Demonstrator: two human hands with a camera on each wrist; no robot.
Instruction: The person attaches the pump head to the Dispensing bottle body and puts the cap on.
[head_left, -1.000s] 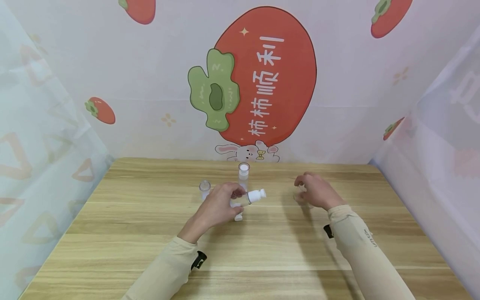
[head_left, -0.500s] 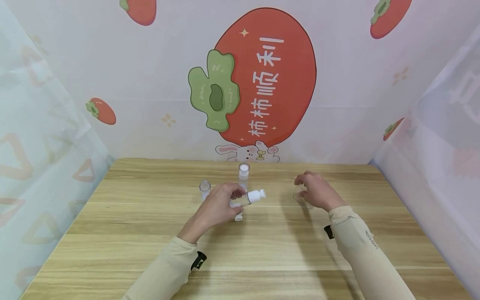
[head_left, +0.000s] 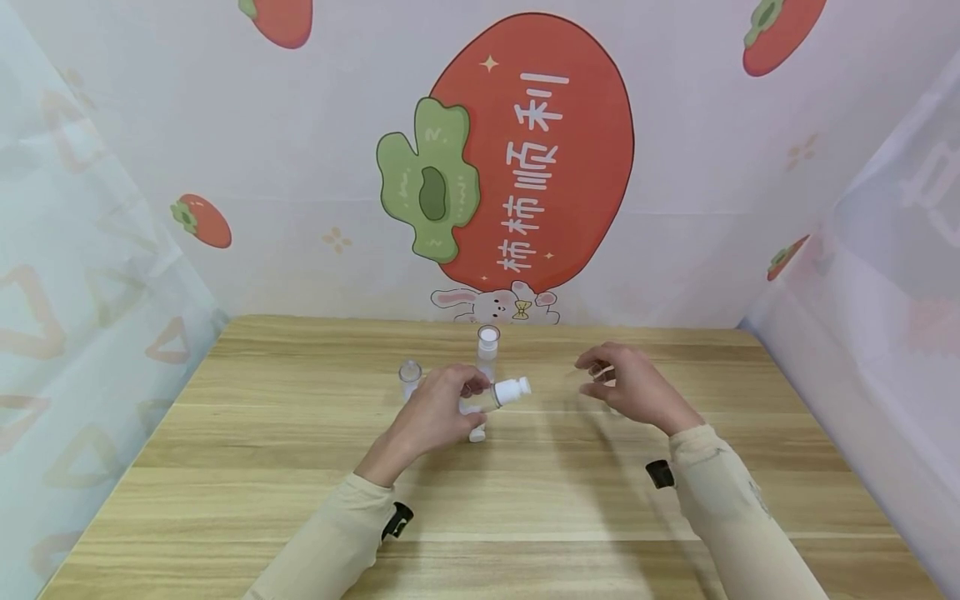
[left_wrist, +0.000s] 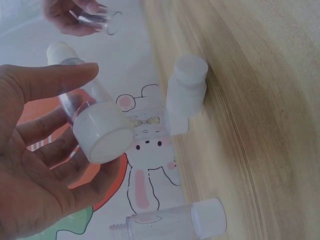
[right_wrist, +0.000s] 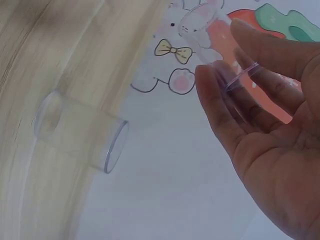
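Observation:
My left hand [head_left: 442,408] holds a clear bottle with a white pump top [head_left: 512,390], tilted to the right above the table. In the left wrist view its white base [left_wrist: 104,132] points toward the camera. My right hand [head_left: 633,383] grips a clear plastic cap [right_wrist: 240,77] between thumb and fingers, above the table. A second clear cap [right_wrist: 80,131] stands on the table beside that hand. Near the left hand stand a white pump head [left_wrist: 187,86], a bottle with a threaded neck [left_wrist: 170,220], and a capped bottle [head_left: 487,350] farther back.
The wooden table [head_left: 300,517] ends at a printed cloth backdrop [head_left: 675,167]. More cloth walls, one at the left [head_left: 90,275] and one at the right [head_left: 885,275], border the table.
My right hand has shifted slightly left and lifted a little with the clear cap, its fingers extending further. The left hand and its bottle have stayed nearly still.

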